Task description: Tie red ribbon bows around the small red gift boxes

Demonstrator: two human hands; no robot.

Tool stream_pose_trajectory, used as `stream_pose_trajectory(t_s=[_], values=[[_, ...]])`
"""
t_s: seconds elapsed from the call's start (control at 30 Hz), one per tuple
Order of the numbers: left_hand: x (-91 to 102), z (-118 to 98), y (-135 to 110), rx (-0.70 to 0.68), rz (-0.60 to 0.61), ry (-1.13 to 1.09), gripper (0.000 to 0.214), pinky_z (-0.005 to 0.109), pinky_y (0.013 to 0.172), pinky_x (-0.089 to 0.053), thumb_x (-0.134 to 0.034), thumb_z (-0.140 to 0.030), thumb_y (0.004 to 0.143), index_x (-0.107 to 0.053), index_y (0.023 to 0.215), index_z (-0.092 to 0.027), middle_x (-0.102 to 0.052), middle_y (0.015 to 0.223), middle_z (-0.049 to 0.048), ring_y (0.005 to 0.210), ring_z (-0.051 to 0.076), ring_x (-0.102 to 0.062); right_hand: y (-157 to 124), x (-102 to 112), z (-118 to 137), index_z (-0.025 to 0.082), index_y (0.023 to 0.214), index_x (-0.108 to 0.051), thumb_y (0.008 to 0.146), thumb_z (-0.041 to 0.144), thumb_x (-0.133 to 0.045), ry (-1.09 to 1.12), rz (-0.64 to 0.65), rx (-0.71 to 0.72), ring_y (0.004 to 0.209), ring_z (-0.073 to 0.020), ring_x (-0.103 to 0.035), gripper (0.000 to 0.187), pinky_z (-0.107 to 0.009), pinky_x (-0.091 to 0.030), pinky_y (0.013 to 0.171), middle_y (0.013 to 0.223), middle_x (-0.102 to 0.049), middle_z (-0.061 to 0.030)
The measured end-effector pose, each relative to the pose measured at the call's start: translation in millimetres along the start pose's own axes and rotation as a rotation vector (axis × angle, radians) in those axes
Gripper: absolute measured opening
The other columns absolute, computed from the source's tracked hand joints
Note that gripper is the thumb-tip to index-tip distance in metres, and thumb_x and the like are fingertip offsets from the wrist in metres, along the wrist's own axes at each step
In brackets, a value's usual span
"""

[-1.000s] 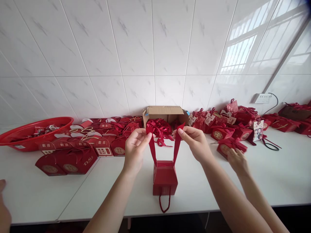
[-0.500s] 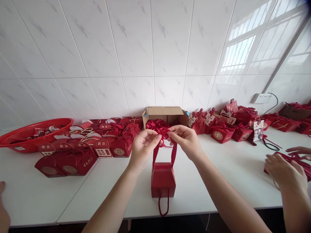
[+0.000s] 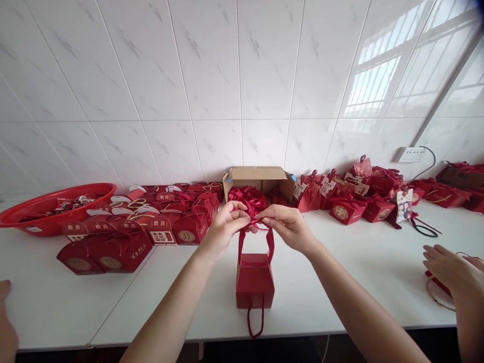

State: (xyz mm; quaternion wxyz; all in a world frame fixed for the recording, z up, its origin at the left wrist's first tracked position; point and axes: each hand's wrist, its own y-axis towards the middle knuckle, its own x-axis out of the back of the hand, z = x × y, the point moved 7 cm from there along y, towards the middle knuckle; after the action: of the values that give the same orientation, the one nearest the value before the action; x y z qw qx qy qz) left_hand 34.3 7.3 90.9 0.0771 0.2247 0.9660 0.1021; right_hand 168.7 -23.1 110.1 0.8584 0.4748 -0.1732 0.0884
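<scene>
"Left hand (image 3: 227, 227) and right hand (image 3: 289, 228) have drawn together: a second ago they held the two ends of the ribbon (image 3: 270, 245) well apart, and now the ends meet between them. Off to the right, a co-worker's hand (image 3: 451, 267) has shifted toward the edge of the view."

"How are the two hands closed?"

"Both pinch the ribbon between thumb and fingers, close beside each other. Exactly how the ends cross is too small to tell."

"And the red box (image 3: 254, 287)?"

"It stands on the bench (image 3: 302, 297), centred below the hands, with a strip of ribbon rising from each side of its top. I'd say the hands are raised to keep both strips drawn up evenly."

"Why does its cord handle (image 3: 256, 334) hang at the front?"

"Probably so it stays clear of the ribbon."

"What about the carton (image 3: 259, 173)?"

"It sits straight behind, against the wall (image 3: 264, 60), with more ribbon bunched at its opening, likely to be within easy reach of both hands."
</scene>
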Motion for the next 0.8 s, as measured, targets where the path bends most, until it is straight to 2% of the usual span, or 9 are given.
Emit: stream_pose_trajectory(t_s=[0.1,0.17,0.27,0.37,0.47,0.57,0.7,0.73,0.8], values=[[5.3,8.0,2.5,0.098,-0.024,-0.090,0.014,0.029,0.069,-0.047,-0.063,-0.019,0.077,-0.051,0.084,-0.018,-0.059,0.071,-0.0025,0.065,0.014,-0.063,-3.5,-3.9,11.5,0.019,0.103,-0.067,0.093,0.011,-0.043,-0.267,0.103,0.259,0.091,-0.0173,-0.063,0.027,-0.033,-0.053,0.077,0.094,-0.070,-0.0084],[6.2,11.2,3.1,0.140,-0.026,-0.140,0.012,0.028,0.068,-0.047,-0.063,-0.019,0.078,-0.052,0.083,-0.018,-0.058,0.071,-0.0021,0.065,0.013,-0.061,-5.9,-6.0,15.6,0.018,0.104,-0.066,0.093,0.008,-0.042,-0.418,0.124,0.357,0.094,-0.0190,-0.062,0.028,-0.035,-0.053,0.080,0.095,-0.070,-0.0091],[5.5,12.3,2.8,0.162,-0.010,-0.187,0.009,0.026,0.066,-0.047,-0.061,-0.020,0.080,-0.054,0.084,-0.018,-0.060,0.071,-0.0010,0.066,0.013,-0.060,-7.5,-8.0,18.2,0.016,0.106,-0.065,0.091,0.007,-0.046,-0.535,0.110,0.416,0.098,-0.0209,-0.061,0.026,-0.036,-0.053,0.080,0.097,-0.070,-0.0099],[5.6,9.6,1.9,0.114,-0.001,-0.205,0.007,0.025,0.068,-0.048,-0.060,-0.020,0.080,-0.058,0.087,-0.018,-0.062,0.075,0.0002,0.069,0.012,-0.060,-7.4,-8.8,17.3,0.017,0.109,-0.063,0.091,0.007,-0.046,-0.550,0.085,0.413,0.099,-0.0212,-0.061,0.027,-0.036,-0.052,0.080,0.099,-0.070,-0.0094],[5.7,4.5,-0.1,0.003,-0.009,-0.132,0.013,0.024,0.071,-0.048,-0.058,-0.024,0.083,-0.061,0.094,-0.019,-0.062,0.079,0.0008,0.075,0.012,-0.059,-7.3,-9.1,15.3,0.019,0.113,-0.062,0.091,0.007,-0.046,-0.514,0.052,0.383,0.099,-0.0208,-0.062,0.029,-0.037,-0.052,0.081,0.098,-0.070,-0.0085],[9.3,-4.7,-5.3,-0.205,-0.102,0.149,0.021,0.024,0.071,-0.048,-0.061,-0.027,0.082,-0.062,0.102,-0.021,-0.062,0.075,-0.0003,0.074,0.013,-0.059,-9.8,-5.0,13.2,0.021,0.113,-0.063,0.090,0.010,-0.048,-0.432,-0.050,0.301,0.097,-0.0206,-0.063,0.029,-0.037,-0.052,0.082,0.098,-0.069,-0.0085],[17.9,-18.6,-22.1,-0.552,-0.285,0.622,0.022,0.028,0.076,-0.048,-0.072,-0.026,0.073,-0.066,0.094,-0.022,-0.062,0.069,-0.0018,0.071,0.014,-0.060,-28.0,10.5,4.7,0.020,0.100,-0.067,0.089,0.014,-0.049,-0.325,-0.270,0.059,0.085,-0.0190,-0.064,0.021,-0.032,-0.052,0.073,0.091,-0.068,-0.0084],[22.5,-19.2,-26.9,-0.601,-0.313,0.686,0.021,0.028,0.076,-0.048,-0.073,-0.026,0.072,-0.066,0.092,-0.023,-0.060,0.067,-0.0023,0.069,0.014,-0.059,-36.9,15.1,1.3,0.019,0.095,-0.067,0.089,0.015,-0.049,-0.319,-0.312,-0.015,0.080,-0.0184,-0.064,0.019,-0.030,-0.052,0.069,0.087,-0.068,-0.0078],[37.9,-15.5,-36.1,-0.604,-0.357,0.761,0.022,0.026,0.072,-0.049,-0.072,-0.027,0.073,-0.066,0.094,-0.024,-0.058,0.066,-0.0026,0.066,0.013,-0.058,-60.4,24.4,-7.1,0.019,0.084,-0.066,0.089,0.020,-0.050,-0.326,-0.369,-0.162,0.071,-0.0174,-0.061,0.016,-0.029,-0.049,0.063,0.078,-0.066,-0.0057]])
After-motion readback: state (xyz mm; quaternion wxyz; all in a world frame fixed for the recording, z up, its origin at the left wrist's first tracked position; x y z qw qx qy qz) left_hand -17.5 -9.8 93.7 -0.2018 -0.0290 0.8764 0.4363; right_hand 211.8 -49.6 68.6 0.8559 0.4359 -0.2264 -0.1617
